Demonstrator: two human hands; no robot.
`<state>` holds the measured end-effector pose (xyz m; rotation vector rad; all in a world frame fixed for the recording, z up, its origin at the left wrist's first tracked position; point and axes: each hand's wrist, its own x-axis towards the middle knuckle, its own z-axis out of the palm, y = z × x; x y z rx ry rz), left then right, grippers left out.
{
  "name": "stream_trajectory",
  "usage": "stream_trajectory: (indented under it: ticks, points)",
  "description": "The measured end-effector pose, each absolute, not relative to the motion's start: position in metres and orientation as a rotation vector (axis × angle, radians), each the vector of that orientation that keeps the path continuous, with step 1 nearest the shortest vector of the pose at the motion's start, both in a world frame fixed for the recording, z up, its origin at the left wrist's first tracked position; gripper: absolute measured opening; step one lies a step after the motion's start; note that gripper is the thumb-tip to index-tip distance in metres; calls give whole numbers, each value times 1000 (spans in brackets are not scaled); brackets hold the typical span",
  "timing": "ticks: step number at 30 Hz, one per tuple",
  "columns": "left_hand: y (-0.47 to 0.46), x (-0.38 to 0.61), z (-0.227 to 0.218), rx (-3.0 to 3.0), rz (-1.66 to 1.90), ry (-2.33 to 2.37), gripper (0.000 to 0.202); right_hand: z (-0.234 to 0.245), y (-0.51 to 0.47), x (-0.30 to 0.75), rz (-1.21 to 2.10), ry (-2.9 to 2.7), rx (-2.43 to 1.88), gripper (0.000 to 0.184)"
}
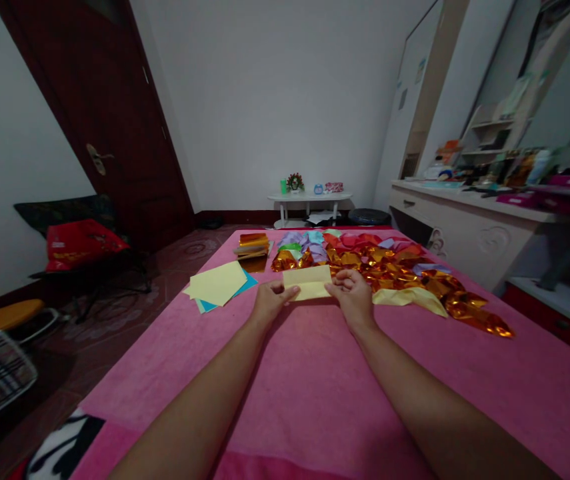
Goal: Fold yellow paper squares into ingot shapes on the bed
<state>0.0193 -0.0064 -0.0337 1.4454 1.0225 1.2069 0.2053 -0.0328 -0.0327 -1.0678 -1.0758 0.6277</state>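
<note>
A pale yellow sheet of paper (pixel 307 275) with a crease across it is held up between my two hands, over the pink cloth (pixel 305 387). My left hand (pixel 271 300) pinches its left edge, the thumb lying on the near face. At the right edge my right hand (pixel 353 297) grips it between thumb and fingers. Left of my hands lies a loose stack of yellow and blue paper sheets (pixel 219 283). Behind the stack sits a pile of gold foil sheets (pixel 253 248). Crumpled orange-gold foil pieces (pixel 375 260) and a folded yellow paper piece (pixel 409 299) lie to the right.
Purple, green and red paper pieces (pixel 309 241) lie at the cloth's far edge. A low white table (pixel 309 197) stands against the back wall. On the left is a chair with a red bag (pixel 82 245); on the right, a white dresser (pixel 469 223) holds bottles and boxes.
</note>
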Motion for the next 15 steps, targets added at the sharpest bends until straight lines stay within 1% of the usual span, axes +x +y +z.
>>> stream_trajectory:
  ticks: [3, 10, 15]
  points:
    - [-11, 21, -31, 1397, 1162, 948, 48, -31, -34, 204, 656, -1091, -1045, 39]
    - [-16, 26, -28, 1344, 1151, 906, 45, -31, -35, 202, 694, -1102, -998, 36]
    - [-20, 30, -25, 1330, 1218, 935, 36, -29, -37, 201, 717, -1106, -980, 37]
